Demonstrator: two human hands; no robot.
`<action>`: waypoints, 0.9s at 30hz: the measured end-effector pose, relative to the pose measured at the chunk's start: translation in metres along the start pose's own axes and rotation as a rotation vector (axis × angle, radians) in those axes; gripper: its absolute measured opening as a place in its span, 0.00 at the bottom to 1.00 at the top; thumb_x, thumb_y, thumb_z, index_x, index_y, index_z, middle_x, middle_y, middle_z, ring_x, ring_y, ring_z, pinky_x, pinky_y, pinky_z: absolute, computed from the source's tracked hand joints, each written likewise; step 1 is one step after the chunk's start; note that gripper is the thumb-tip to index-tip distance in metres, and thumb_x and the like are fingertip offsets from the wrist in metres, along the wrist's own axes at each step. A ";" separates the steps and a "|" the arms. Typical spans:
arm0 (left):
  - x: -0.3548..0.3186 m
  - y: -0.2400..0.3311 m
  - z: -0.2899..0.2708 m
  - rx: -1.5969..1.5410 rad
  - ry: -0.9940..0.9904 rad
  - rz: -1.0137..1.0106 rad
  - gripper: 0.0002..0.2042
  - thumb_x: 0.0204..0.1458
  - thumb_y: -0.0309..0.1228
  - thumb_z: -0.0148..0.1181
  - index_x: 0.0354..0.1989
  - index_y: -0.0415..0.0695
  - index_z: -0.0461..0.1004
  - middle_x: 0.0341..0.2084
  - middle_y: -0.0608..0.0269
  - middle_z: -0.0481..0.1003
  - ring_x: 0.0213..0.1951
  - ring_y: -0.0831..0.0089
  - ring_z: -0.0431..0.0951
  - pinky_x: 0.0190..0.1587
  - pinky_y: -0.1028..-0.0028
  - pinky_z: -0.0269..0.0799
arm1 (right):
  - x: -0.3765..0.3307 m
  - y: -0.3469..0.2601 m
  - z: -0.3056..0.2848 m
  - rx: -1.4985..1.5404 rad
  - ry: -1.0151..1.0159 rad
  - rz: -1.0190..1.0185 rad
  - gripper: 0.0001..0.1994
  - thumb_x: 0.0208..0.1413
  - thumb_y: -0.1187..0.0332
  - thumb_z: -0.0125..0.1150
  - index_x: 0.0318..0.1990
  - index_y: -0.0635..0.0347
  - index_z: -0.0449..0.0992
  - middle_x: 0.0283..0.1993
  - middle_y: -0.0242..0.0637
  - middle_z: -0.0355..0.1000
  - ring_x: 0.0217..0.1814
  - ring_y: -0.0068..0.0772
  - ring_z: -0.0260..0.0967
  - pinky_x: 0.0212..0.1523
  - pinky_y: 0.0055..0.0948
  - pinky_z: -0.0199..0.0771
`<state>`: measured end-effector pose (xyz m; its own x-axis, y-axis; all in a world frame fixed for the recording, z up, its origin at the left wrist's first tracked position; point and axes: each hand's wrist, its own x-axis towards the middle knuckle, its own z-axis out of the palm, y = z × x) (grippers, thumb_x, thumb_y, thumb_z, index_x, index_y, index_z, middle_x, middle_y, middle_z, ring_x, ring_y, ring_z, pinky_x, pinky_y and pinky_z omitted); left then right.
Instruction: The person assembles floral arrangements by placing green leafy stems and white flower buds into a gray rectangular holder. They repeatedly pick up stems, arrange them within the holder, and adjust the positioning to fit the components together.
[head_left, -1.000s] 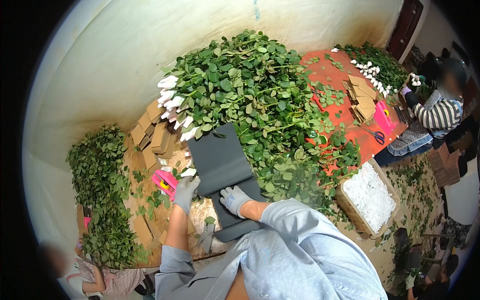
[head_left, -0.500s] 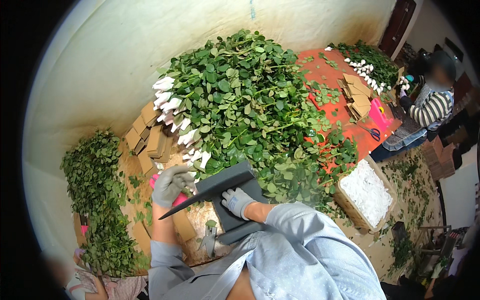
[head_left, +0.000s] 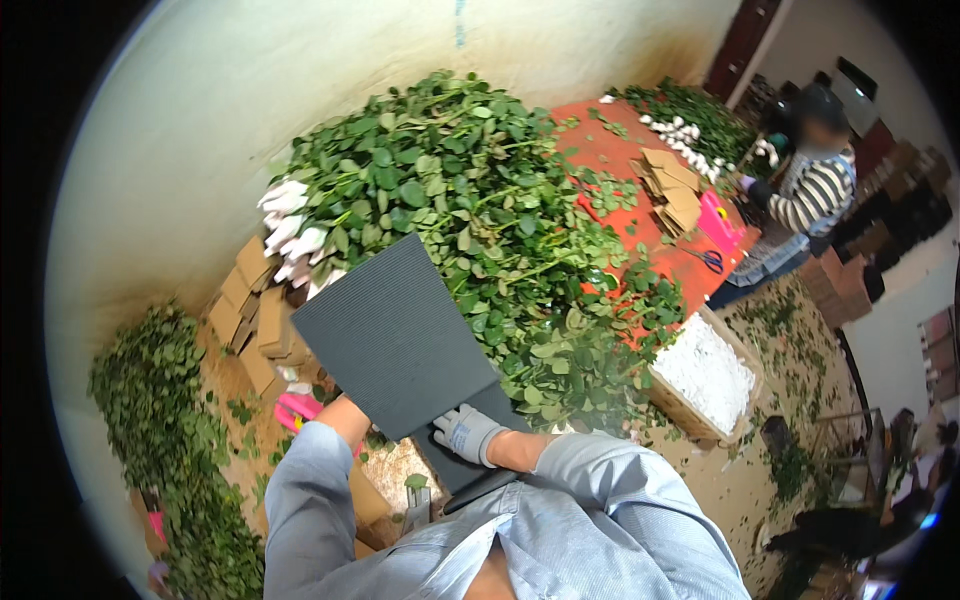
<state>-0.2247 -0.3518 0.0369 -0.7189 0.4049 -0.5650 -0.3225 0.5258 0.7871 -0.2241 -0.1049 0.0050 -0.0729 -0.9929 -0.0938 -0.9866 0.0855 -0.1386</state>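
Right hand point(head_left: 467, 436) rests, fingers slightly spread, on the near part of the dark grey sheet point(head_left: 398, 335); its raised far panel hides the left hand, grip impossible to tell.

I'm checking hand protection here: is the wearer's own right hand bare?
No, the right hand wears a grey glove, which shows plainly where it lies against the dark mat.

We observe a pale wall point(head_left: 200, 140), brown-stained along its lower part; a dark reddish door point(head_left: 742, 42) at upper right; a red surface point(head_left: 592, 155); and a littered tan floor point(head_left: 715, 470).
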 end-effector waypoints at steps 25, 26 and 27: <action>0.000 -0.031 -0.013 1.100 0.495 0.438 0.15 0.59 0.34 0.57 0.49 0.36 0.77 0.43 0.48 0.80 0.42 0.53 0.81 0.47 0.63 0.77 | 0.001 0.000 0.008 0.058 0.009 0.016 0.10 0.61 0.63 0.52 0.44 0.51 0.79 0.52 0.36 0.71 0.54 0.37 0.69 0.48 0.39 0.69; -0.006 -0.034 -0.012 1.138 0.532 0.462 0.15 0.59 0.34 0.57 0.49 0.36 0.77 0.43 0.48 0.80 0.42 0.53 0.81 0.47 0.63 0.77 | 0.002 0.000 0.009 0.053 0.012 0.011 0.11 0.62 0.63 0.52 0.44 0.51 0.79 0.52 0.36 0.71 0.55 0.38 0.69 0.48 0.39 0.70; -0.012 -0.033 -0.012 1.167 0.569 0.489 0.15 0.59 0.34 0.57 0.49 0.36 0.78 0.43 0.48 0.80 0.42 0.53 0.81 0.47 0.63 0.77 | 0.002 0.000 0.009 0.050 0.013 0.011 0.11 0.62 0.63 0.52 0.44 0.51 0.79 0.52 0.36 0.71 0.55 0.38 0.69 0.48 0.39 0.70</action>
<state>-0.2127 -0.3828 0.0204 -0.8487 0.5183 0.1050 0.5253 0.8492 0.0540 -0.2231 -0.1058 -0.0041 -0.0856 -0.9929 -0.0828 -0.9774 0.0998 -0.1866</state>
